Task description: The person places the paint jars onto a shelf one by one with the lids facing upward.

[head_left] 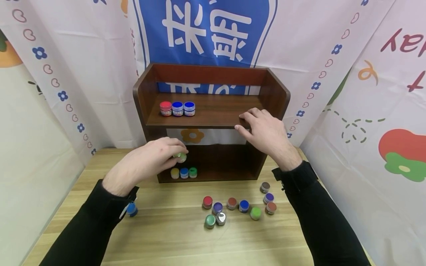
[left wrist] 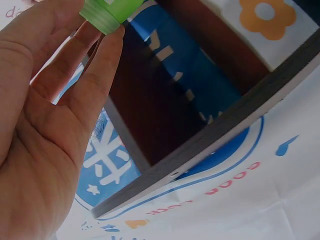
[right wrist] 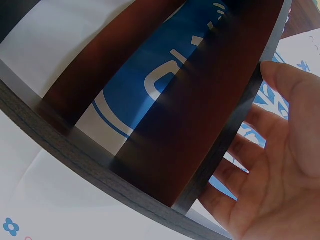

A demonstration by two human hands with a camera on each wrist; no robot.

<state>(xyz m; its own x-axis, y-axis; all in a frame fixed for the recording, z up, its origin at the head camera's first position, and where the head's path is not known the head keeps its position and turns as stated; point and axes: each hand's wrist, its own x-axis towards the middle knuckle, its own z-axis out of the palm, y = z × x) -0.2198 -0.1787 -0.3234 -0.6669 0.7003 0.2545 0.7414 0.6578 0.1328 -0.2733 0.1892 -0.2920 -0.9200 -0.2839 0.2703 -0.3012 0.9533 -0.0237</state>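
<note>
My left hand pinches a small paint jar with a light green lid between thumb and fingertips. It holds the jar in front of the lower compartment of the dark brown wooden shelf, above a row of a yellow jar, a blue jar and a green jar. My right hand rests at the right end of the middle board, fingers over its top and thumb at its front edge. On that board's left stand a red-lidded jar and two blue-lidded jars.
Several more paint jars stand on the wooden table before the shelf, among them a red one, a bright green one and a grey one. A blue jar is beside the left sleeve. Printed cloth hangs behind.
</note>
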